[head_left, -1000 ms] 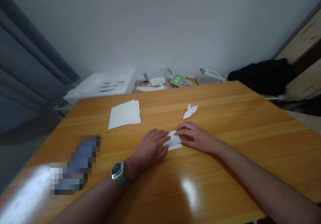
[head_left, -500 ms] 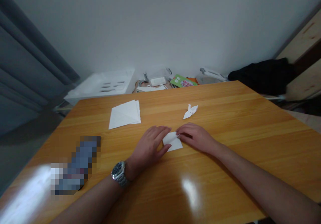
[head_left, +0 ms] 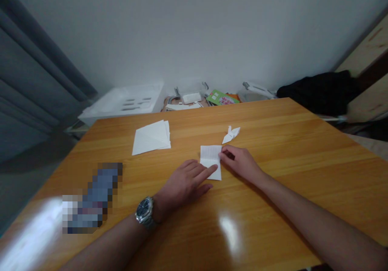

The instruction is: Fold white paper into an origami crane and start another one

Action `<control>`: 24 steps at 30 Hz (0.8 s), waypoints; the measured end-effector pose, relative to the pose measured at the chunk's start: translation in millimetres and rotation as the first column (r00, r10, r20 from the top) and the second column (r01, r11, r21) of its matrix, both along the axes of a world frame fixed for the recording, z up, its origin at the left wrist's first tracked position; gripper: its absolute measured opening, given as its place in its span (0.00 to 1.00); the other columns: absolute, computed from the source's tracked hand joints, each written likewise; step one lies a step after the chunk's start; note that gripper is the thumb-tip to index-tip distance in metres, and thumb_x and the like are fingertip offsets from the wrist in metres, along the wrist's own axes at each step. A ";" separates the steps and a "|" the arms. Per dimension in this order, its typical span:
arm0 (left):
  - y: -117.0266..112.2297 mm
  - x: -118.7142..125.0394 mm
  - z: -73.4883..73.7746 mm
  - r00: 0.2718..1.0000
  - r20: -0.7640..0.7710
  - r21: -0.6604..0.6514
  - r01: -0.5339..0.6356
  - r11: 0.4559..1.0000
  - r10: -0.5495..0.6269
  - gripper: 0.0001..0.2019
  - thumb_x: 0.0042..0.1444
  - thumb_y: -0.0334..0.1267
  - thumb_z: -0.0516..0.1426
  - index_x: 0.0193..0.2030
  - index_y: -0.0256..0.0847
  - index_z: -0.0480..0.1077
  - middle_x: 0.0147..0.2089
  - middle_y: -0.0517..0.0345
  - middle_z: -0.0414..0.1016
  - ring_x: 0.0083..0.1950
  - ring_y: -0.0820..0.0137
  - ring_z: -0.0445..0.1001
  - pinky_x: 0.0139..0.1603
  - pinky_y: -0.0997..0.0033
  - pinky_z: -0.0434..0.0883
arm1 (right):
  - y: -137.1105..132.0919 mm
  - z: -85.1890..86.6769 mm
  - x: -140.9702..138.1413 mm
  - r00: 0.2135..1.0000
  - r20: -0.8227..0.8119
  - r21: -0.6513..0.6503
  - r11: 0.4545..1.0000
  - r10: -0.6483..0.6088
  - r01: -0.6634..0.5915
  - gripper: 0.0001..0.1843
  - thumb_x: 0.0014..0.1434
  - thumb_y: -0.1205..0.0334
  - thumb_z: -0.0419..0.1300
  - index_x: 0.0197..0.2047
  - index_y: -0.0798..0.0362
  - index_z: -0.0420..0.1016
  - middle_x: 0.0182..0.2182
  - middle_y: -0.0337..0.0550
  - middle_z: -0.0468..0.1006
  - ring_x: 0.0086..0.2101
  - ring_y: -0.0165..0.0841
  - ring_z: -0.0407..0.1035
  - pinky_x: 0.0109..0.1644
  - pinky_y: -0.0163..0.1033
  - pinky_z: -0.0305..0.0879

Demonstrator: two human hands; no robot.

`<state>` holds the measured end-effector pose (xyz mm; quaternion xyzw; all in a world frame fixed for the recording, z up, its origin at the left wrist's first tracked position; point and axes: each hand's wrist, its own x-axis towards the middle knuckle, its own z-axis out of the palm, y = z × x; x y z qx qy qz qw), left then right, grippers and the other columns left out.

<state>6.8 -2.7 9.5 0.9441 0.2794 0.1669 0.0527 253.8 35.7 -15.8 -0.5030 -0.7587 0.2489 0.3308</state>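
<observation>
A small sheet of white lined paper [head_left: 211, 151] lies on the wooden table with a crease across its middle. My left hand [head_left: 189, 182], a metal watch on its wrist, rests with its index finger stretched over the lower half of the sheet; its fingers are apart. At the right edge of the paper, my right hand [head_left: 239, 161] pinches the sheet between thumb and fingertips. Just beyond it sits a folded paper crane [head_left: 230, 134].
A stack of white paper [head_left: 150, 137] lies at the table's back left. Nearer on the left is a blurred-out dark object [head_left: 98, 198]. Behind the table are a white tray [head_left: 127, 99], a green booklet [head_left: 221, 97] and a black cloth [head_left: 318, 91].
The paper has been opened out, its upper half now spread away from me. My left hand has shifted down and laid its index finger on the lower half; my right hand stays at the right edge.
</observation>
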 end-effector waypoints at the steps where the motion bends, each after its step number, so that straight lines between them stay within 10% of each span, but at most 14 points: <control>1: 0.1 -0.2 -0.9 1.000 -0.012 -0.019 -0.002 1.000 0.002 0.23 0.70 0.44 0.50 0.68 0.39 0.59 0.50 0.50 0.77 0.52 0.61 0.73 0.60 0.56 0.67 | 0.4 -0.3 0.3 1.000 -0.009 -0.002 1.000 -0.008 0.008 0.08 0.65 0.58 0.58 0.39 0.50 0.76 0.33 0.41 0.83 0.33 0.36 0.76 0.38 0.38 0.67; 14: -1.2 -1.2 -12.2 0.995 -0.060 -0.051 -0.079 0.996 0.075 0.20 0.69 0.49 0.51 0.60 0.39 0.68 0.69 0.41 0.63 0.68 0.56 0.64 0.69 0.50 0.62 | 1.5 -1.6 -0.9 0.999 0.015 0.013 0.999 -0.044 0.044 0.07 0.63 0.59 0.59 0.33 0.50 0.75 0.31 0.40 0.82 0.31 0.35 0.75 0.35 0.37 0.65; 24: -2.0 0.5 -11.4 0.983 -0.118 -0.059 -0.147 0.987 0.140 0.28 0.69 0.48 0.49 0.73 0.43 0.54 0.70 0.44 0.62 0.69 0.56 0.62 0.71 0.46 0.55 | 1.8 -3.6 -3.0 0.984 0.176 0.098 0.995 -0.028 0.010 0.13 0.63 0.59 0.60 0.27 0.51 0.69 0.25 0.38 0.72 0.29 0.33 0.65 0.33 0.37 0.56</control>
